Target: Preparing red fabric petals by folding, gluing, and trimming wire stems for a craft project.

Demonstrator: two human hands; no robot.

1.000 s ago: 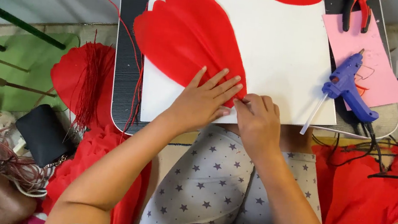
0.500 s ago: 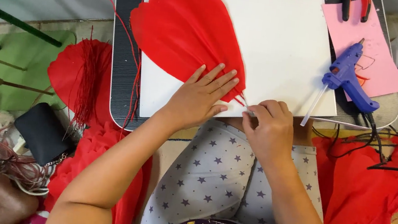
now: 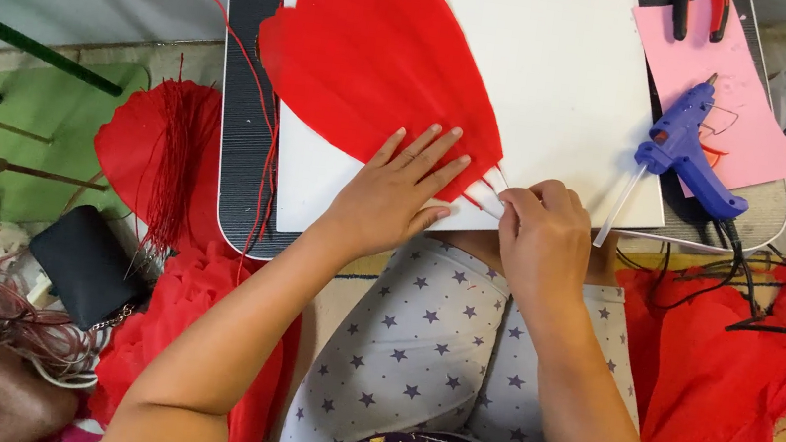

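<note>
Two bare hands work at the near edge of the small desk [image 3: 236,132] over the person's lap. The left hand [image 3: 395,189] lies flat, fingers spread, pressing down the narrow end of the large red fan-shaped paper petal [image 3: 383,60] on the white square board [image 3: 569,93]. The right hand [image 3: 541,239] is curled, its fingers pinching the petal's thin cut strips at the tip, though what exactly sits between them is hard to tell. A hard tug could tear those strips, and a slack left hand could let the petal slide. Farther right, the blue hot glue gun [image 3: 687,147] lies on the pink paper sheet [image 3: 728,92]; its nozzle might scorch paper or skin. No open container shows clearly.
</note>
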